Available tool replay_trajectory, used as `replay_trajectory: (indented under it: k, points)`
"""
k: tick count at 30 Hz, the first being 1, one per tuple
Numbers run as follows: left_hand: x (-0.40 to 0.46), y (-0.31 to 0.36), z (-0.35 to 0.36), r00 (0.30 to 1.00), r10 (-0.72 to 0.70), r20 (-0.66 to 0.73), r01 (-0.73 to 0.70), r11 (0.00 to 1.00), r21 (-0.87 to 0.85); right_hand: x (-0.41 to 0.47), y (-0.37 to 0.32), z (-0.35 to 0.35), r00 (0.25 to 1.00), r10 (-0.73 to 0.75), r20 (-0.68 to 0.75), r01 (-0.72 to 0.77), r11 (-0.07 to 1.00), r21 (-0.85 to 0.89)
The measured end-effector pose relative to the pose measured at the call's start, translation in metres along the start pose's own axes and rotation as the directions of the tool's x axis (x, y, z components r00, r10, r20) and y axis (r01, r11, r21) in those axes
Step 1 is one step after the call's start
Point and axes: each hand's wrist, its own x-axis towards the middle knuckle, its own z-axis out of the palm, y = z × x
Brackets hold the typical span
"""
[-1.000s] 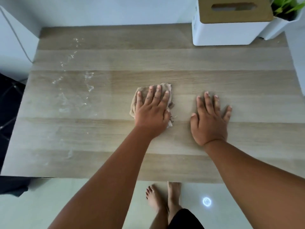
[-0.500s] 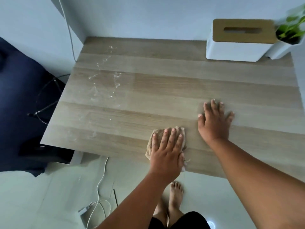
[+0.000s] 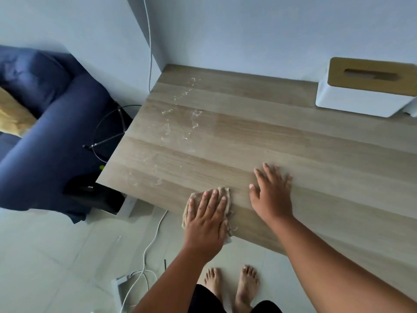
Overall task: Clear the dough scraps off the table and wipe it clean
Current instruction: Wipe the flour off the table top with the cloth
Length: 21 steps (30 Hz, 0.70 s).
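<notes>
A beige cloth (image 3: pixel 225 195) lies at the near edge of the wooden table (image 3: pixel 293 143), partly hanging over it. My left hand (image 3: pixel 206 219) presses flat on the cloth with straight fingers and hides most of it. Just to the right, my right hand (image 3: pixel 272 195) rests flat on the bare wood, fingers spread. Whitish dough smears (image 3: pixel 180 123) streak the left part of the table, from the far edge down toward the near left corner.
A white tissue box with a wooden lid (image 3: pixel 365 86) stands at the back right against the wall. A blue sofa (image 3: pixel 45 132) sits left of the table. White cables and a power strip (image 3: pixel 135 274) lie on the floor by my bare feet (image 3: pixel 232 283).
My left hand has dragged the cloth from the table's middle to its near edge. The view has swung left, bringing the sofa and floor into sight. My right hand stays flat.
</notes>
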Motion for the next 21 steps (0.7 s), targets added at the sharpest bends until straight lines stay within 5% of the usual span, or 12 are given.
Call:
replay_trajectory:
  k: [10,14,21]
  points:
    - [0.011,-0.089,-0.012,0.951,-0.307,0.021,0.307,0.952,0.023,0.011,-0.066,0.020,0.986,0.160,0.048,-0.157,0.986,-0.061]
    - [0.015,-0.124,-0.018,0.934,-0.357,0.019,0.357,0.934,0.017,0.015,-0.084,0.032,0.994,0.100,0.046,-0.096,0.992,-0.080]
    - [0.023,-0.194,-0.037,0.901,-0.433,0.017,0.434,0.901,-0.026,0.026,-0.097,0.045,0.972,0.230,-0.049,-0.233,0.970,-0.069]
